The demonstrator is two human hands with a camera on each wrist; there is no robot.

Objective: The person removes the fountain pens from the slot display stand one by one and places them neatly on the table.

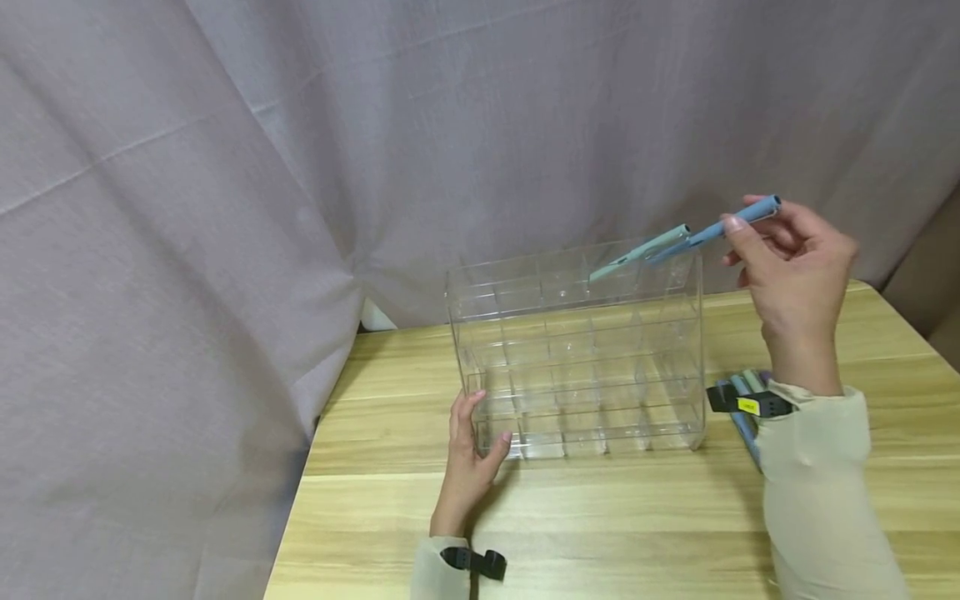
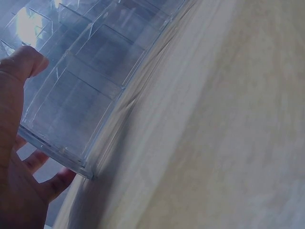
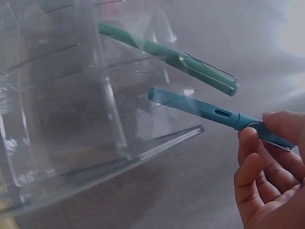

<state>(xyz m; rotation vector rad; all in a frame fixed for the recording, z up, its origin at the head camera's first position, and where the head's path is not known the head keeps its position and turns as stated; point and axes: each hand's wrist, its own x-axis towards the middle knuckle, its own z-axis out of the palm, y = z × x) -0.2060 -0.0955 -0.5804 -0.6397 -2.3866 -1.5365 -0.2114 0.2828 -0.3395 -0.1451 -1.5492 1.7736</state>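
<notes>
A clear plastic organizer (image 1: pixel 525 379) with rows of compartments stands on the table. My left hand (image 1: pixel 471 462) grips its lower left corner, thumb at the front and fingers round the side in the left wrist view. Between thumb and fingers, my right hand (image 1: pixel 806 267) pinches the capped end of a blue pen (image 3: pixel 200 109), above the organizer's top right. That pen slants down leftward, its far end at the top right compartments. Left of it, a green pen (image 1: pixel 641 252) with a wire clip leans in the top row. Whether the blue pen touches the plastic, I cannot tell.
More pens (image 1: pixel 742 408), blue, green and purple, lie on the table right of the organizer, partly hidden by my right wrist. A grey curtain (image 1: pixel 480 125) hangs behind the wooden table (image 1: pixel 600 533).
</notes>
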